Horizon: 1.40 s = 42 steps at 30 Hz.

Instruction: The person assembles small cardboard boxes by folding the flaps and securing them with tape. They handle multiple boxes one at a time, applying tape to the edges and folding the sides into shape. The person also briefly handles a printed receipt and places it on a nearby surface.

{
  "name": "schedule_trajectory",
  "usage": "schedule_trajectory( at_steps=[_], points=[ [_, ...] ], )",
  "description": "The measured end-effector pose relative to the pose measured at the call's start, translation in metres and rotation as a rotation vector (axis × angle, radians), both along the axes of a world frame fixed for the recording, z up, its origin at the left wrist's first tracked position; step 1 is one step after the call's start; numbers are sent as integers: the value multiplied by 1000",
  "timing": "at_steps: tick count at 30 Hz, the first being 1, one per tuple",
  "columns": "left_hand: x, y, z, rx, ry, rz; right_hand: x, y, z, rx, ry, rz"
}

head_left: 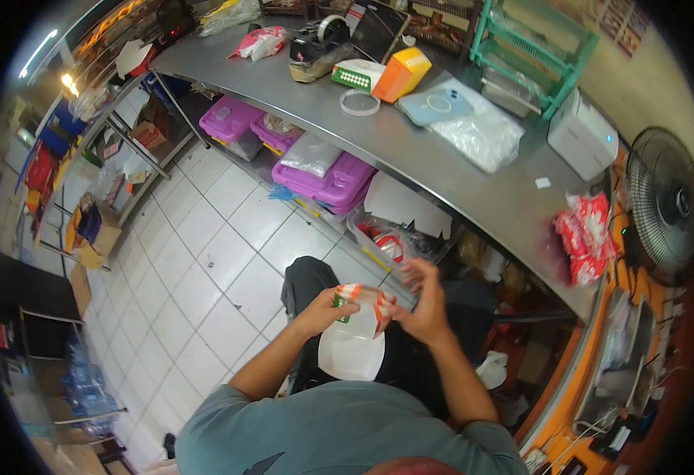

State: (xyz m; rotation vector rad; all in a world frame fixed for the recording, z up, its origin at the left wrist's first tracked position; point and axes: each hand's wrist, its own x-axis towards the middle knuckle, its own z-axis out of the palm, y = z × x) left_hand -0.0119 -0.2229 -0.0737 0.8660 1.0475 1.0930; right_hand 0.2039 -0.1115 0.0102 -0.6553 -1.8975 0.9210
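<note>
Over my lap is a paper food box (351, 354), its inside white and its upper flaps printed orange, white and green. My left hand (325, 312) pinches the green-edged flap on the box's left side. At the opposite side, my right hand (426, 307) has its thumb against the orange-printed flap, while its other fingers are raised and spread away from it. Those fingers are slightly blurred. The box stands unfolded at the top, with its white hollow facing up toward me.
Ahead runs a steel counter (474, 186) carrying a phone (436, 105) on plastic bags, an orange carton (402, 73), a tape dispenser (315, 51) and a white printer (583, 136). Purple-lidded bins (327, 176) sit below. A black fan (665, 206) stands at right.
</note>
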Motion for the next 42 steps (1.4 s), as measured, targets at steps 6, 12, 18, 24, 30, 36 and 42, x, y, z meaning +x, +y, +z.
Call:
schedule_trajectory(
  at_steps=[6, 12, 18, 24, 30, 36, 42],
  points=[
    [8, -9, -7, 56, 9, -125, -17, -16, -51, 189, -66, -167],
    [8, -16, -21, -88, 136, 197, -40, 17, -8, 513, -333, 26],
    [-17, -22, -3, -128, 189, 127, -127, 137, 191, 1043, -421, -237],
    [-32, -27, -67, -73, -724, -211, -156, 279, 178, 1321, -825, -422],
    [-49, -45, -41, -46, -810, -278, -137, 257, 180, 1176, -884, -281],
    [-43, -42, -29, -459, -366, 159, -73, 81, 163, 489, -479, 44],
    [-4, -8, -34, -408, -401, 176, -19, -55, -16, -17, -785, 489]
  ],
)
